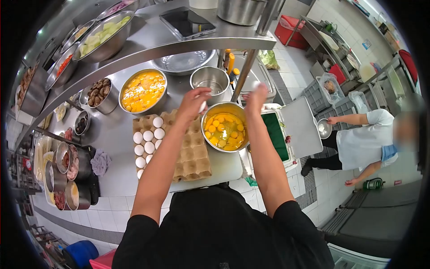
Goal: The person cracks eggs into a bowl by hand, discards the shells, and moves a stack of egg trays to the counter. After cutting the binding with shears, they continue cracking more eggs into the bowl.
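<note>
My left hand (192, 106) is closed round a white egg (203, 106), just above the near-left rim of a steel bowl. That bowl (247, 139) holds several cracked eggs with whole yolks in clear white. Up and to the right of it, my right hand (257, 98) is blurred by motion, its fingers closed at a small white piece (255, 84) that looks like egg or eggshell. Left of the bowl lies a cardboard egg tray (192, 157). White eggs (148, 136) fill part of its left side, and its right cups are bare. My left forearm hides some of the tray.
A large bowl of yolks (143, 92), an empty steel pot (210, 80) and a wide basin (183, 62) stand behind. A steel shelf (197, 42) crosses above, with a post (245, 74). A co-worker (358, 139) holding a bowl stands at right.
</note>
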Tool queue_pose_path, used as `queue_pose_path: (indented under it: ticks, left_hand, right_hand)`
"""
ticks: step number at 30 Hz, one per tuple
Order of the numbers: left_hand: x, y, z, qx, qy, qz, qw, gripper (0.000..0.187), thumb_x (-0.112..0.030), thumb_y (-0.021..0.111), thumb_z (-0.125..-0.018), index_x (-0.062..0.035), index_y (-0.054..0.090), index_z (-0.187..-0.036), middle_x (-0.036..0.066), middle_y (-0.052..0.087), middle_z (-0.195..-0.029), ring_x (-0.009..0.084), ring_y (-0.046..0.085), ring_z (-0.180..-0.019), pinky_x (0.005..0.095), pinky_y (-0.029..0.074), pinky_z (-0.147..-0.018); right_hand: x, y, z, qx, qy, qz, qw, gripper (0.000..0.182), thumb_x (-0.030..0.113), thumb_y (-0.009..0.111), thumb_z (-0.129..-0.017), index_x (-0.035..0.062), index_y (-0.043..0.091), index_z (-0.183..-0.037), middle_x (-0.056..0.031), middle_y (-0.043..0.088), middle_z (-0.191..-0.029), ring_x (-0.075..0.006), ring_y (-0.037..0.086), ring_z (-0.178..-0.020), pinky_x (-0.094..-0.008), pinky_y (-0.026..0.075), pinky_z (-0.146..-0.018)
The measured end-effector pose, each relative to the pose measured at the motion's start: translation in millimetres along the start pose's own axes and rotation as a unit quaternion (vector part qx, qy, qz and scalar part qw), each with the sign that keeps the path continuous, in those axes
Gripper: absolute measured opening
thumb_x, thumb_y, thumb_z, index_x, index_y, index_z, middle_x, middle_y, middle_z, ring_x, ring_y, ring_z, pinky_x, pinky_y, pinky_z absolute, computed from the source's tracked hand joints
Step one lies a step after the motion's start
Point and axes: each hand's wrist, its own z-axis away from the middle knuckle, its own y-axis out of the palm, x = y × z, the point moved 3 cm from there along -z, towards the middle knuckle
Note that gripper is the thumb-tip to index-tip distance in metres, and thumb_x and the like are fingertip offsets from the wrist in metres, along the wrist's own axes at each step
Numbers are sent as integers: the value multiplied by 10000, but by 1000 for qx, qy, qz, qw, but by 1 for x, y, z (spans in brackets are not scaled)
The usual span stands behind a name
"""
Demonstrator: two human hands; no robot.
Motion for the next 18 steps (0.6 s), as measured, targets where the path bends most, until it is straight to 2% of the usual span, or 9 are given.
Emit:
queue_pose_path:
  ticks: [1, 2, 5, 6, 8, 10, 14, 16, 18]
  left_hand:
    - [-1, 17, -5, 19, 19, -49, 998, 269, -162, 659, -895, -86, 674, -1152, 26, 662, -980, 83, 594, -600, 235, 459, -481]
    - [-3, 31, -8, 38, 37, -97, 994, 297, -170, 678, -888, -84, 670, -1172, 19, 666, -998, 78, 592, -597, 229, 455, -481]
    - [-3, 53, -19, 80, 106, -159, 978, 405, -159, 712, -860, -77, 642, -1250, 33, 684, -1039, 116, 642, -678, 260, 510, -586]
    - [-4, 57, -21, 81, 105, -159, 978, 405, -159, 712, -860, -77, 642, -1250, 33, 684, -1039, 116, 642, -678, 260, 510, -586]
    - [-16, 67, -17, 131, 205, -251, 937, 488, -150, 738, -829, -89, 621, -1299, 73, 698, -1112, 162, 682, -803, 296, 535, -744]
    - [-17, 68, -16, 166, 163, -239, 943, 460, -156, 743, -812, -100, 654, -1261, 106, 708, -1123, 194, 692, -906, 317, 519, -846]
    - [-4, 61, -8, 183, 171, -300, 920, 359, -158, 728, -793, -76, 707, -1142, 131, 728, -998, 220, 700, -903, 324, 525, -812]
    - [-3, 57, 1, 152, 175, -359, 904, 357, -104, 703, -794, -50, 687, -1146, 90, 723, -1025, 153, 676, -913, 301, 522, -817]
    - [4, 49, 3, 135, 212, -350, 903, 362, -86, 669, -776, -45, 682, -1135, 113, 720, -1007, 192, 690, -899, 309, 528, -813]
  right_hand:
    - [2, 9, 6, 115, 65, 25, 991, 364, 302, 490, -1023, 81, 471, -1311, -23, 519, -788, -118, 505, -613, -277, 438, -492]
    - [4, 14, 10, 107, 128, -6, 986, 339, 277, 524, -1009, 86, 515, -1288, -13, 536, -791, -107, 512, -617, -272, 450, -505]
    - [27, -3, 18, 111, 144, -71, 981, 320, 254, 543, -1002, 77, 538, -1269, -25, 576, -822, -110, 521, -599, -269, 477, -541]
    - [34, -7, 27, 181, 173, -81, 965, 307, 260, 548, -1007, 67, 557, -1245, -30, 598, -837, -110, 536, -606, -263, 487, -563]
    - [41, -16, 45, 245, 204, -91, 943, 297, 265, 553, -1011, 56, 577, -1222, -34, 621, -852, -109, 551, -612, -257, 498, -584]
    - [43, -20, 59, 323, 237, -23, 916, 285, 273, 581, -1006, 38, 607, -1165, -40, 644, -864, -116, 583, -646, -257, 513, -609]
    - [31, -26, 59, 386, 230, 75, 890, 322, 242, 630, -982, 18, 636, -1214, -8, 639, -867, -104, 594, -668, -258, 528, -626]
    - [34, -24, 64, 398, 223, 100, 884, 356, 243, 649, -970, 15, 643, -1243, -1, 646, -853, -86, 584, -667, -245, 530, -637]
    - [42, -20, 67, 428, 108, 248, 862, 378, 263, 701, -928, 34, 669, -1227, -26, 684, -862, -90, 601, -689, -241, 524, -653]
